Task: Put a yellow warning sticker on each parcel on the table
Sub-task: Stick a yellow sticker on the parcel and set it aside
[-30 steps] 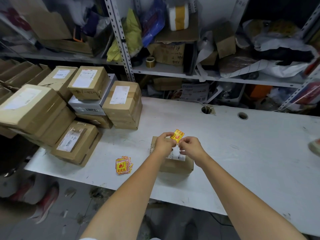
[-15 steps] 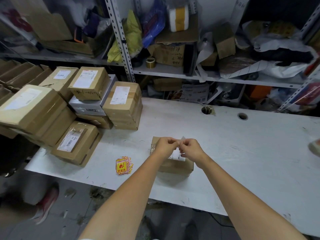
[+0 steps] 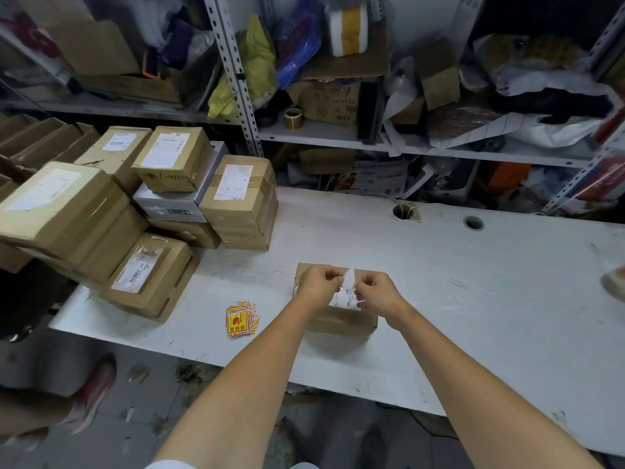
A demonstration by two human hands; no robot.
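Both hands are close together just above a small brown parcel (image 3: 341, 321), which lies flat on the white table (image 3: 473, 282) near its front edge. The left hand (image 3: 316, 282) & the right hand (image 3: 377, 291) each have the fingers curled and pinch, w/ thumb and fingertips, one small white slip (image 3: 349, 277) between them; only its white side shows. A stack of yellow stickers (image 3: 240, 318) lies on the table left of this parcel, near but not touching, and more parcels (image 3: 169, 198) are piled at the table's left end, well apart from the hands.
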